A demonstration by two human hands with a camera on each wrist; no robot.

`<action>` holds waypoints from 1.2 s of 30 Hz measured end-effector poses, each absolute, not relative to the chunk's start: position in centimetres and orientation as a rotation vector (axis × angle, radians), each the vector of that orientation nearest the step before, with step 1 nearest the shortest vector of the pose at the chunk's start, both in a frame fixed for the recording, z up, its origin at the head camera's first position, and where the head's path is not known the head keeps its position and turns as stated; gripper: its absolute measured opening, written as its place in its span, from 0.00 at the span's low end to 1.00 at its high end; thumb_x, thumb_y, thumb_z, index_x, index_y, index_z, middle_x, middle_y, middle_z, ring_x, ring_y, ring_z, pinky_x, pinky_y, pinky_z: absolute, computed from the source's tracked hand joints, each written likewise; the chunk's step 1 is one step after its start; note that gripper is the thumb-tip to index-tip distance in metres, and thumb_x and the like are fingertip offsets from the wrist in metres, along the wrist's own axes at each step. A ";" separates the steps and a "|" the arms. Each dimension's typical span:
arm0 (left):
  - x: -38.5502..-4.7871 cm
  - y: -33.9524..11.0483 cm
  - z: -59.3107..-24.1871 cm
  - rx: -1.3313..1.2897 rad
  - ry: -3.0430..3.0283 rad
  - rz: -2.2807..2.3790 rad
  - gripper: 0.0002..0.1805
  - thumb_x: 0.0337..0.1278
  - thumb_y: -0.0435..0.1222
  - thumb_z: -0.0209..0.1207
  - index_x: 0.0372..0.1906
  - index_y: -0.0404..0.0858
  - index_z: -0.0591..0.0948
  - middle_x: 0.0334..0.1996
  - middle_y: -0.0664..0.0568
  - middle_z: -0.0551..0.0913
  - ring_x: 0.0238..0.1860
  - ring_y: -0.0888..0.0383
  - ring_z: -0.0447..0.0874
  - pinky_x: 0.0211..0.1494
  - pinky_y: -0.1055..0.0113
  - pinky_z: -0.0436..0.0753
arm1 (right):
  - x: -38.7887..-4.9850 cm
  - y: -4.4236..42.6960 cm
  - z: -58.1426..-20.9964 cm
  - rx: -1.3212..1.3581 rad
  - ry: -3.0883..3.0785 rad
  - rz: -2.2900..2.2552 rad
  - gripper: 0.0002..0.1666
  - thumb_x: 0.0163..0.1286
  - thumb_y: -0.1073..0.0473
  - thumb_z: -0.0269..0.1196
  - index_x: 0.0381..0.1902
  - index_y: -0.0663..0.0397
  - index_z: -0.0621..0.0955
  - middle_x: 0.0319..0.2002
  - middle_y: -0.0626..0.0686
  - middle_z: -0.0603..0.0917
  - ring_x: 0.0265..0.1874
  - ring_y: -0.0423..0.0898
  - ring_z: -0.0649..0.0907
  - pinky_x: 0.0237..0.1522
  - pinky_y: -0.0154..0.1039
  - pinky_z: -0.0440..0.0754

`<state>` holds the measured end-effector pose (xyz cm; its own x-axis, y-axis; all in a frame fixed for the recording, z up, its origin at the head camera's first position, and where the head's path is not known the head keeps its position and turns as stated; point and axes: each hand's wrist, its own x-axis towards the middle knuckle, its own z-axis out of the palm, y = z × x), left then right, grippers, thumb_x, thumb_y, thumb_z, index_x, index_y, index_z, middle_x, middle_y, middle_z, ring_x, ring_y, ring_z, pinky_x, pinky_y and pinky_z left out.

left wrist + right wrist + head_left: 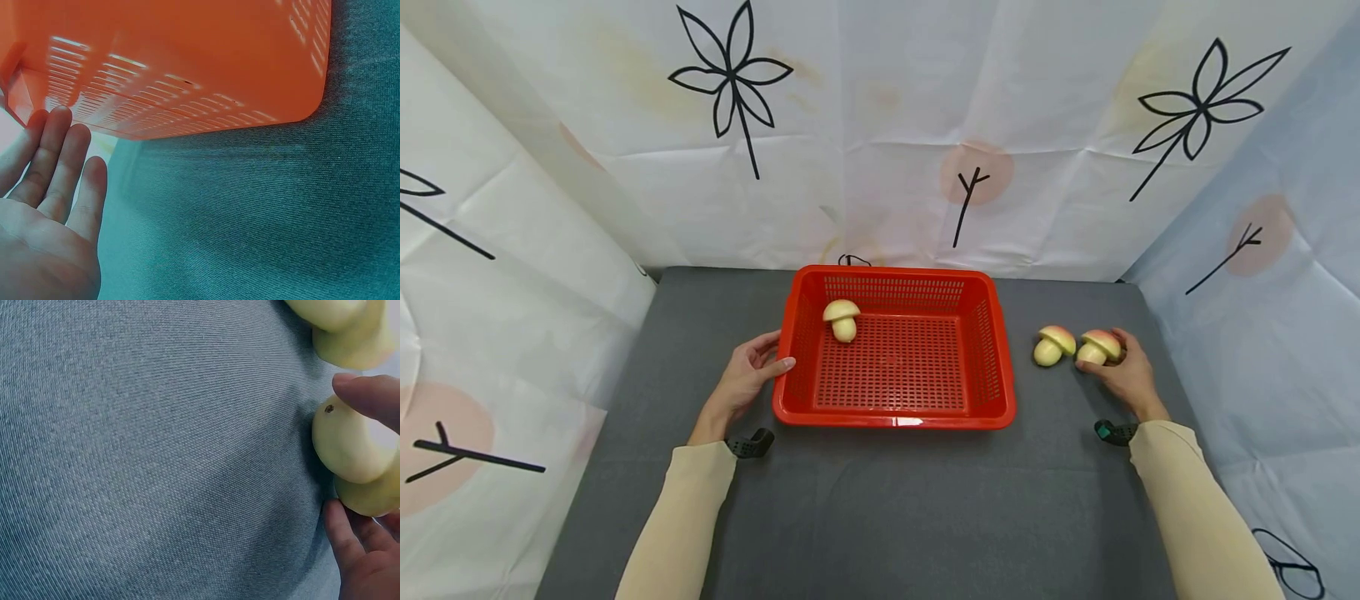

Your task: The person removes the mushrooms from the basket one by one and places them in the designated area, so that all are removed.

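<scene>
- Right hand [1133,373] is on the right mushroom [1097,348], and it's a narrow grip: thumb by the stem, fingers round the far side of the cap!
- That right mushroom sits on the table [880,508], between the basket [850,418] and the table's right edge, its cap blushing red on top and yellow-green below.
- Close company here: the middle mushroom [1056,343] lies just beside it on the basket side, stem slanting toward the near edge, cap leaning right, no fingers round it.
- Over to the left hand [747,375], and it has the basket by its left rim: thumb laid over the top, fingers on the outside, nearly straight in the left wrist view, tips up against the red wall.
- The basket itself, red and slotted, sits near the table's far edge, about midway along it, long side facing the person.
- Inside, one lodger: the left mushroom [842,319], toward the basket's far left corner, pale cap to the far wall, stem pointing nearer.
- Beyond the far edge hangs a white cloth [887,100] with black leaf drawings, and cream sleeves [673,521] reach in from the near side.
</scene>
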<state>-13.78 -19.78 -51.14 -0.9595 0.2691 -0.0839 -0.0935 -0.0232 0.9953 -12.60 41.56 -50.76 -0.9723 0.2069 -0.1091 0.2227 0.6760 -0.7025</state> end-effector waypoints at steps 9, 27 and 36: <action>-13.9 -19.8 -51.2 0.188 2.006 2.064 0.34 0.67 0.29 0.63 0.74 0.29 0.65 0.69 0.31 0.70 0.63 0.47 0.76 0.58 0.70 0.81 | -13.2 42.7 -49.0 0.277 2.757 -1.169 0.60 0.68 0.51 0.70 0.80 0.68 0.46 0.74 0.78 0.51 0.68 0.77 0.60 0.61 0.72 0.65; -14.0 -19.8 -51.5 0.174 2.001 2.067 0.34 0.67 0.28 0.63 0.74 0.30 0.65 0.68 0.33 0.71 0.61 0.52 0.78 0.58 0.69 0.81 | -17.0 34.8 -41.3 -0.169 2.888 -1.115 0.57 0.62 0.55 0.76 0.79 0.61 0.55 0.73 0.71 0.61 0.71 0.69 0.63 0.63 0.69 0.68; -13.9 -19.8 -51.4 0.160 2.006 2.059 0.35 0.66 0.30 0.64 0.74 0.30 0.65 0.69 0.33 0.71 0.62 0.53 0.78 0.59 0.70 0.81 | -19.2 25.5 -40.2 -0.488 2.813 -1.120 0.54 0.60 0.57 0.77 0.77 0.60 0.61 0.73 0.65 0.65 0.71 0.63 0.66 0.67 0.63 0.69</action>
<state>-13.92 -19.76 -51.42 -0.9595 0.2619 -0.1033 -0.1101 -0.0113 0.9939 -19.17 25.51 -40.21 -0.9466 -0.3188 0.0476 -0.2643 0.6830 -0.6810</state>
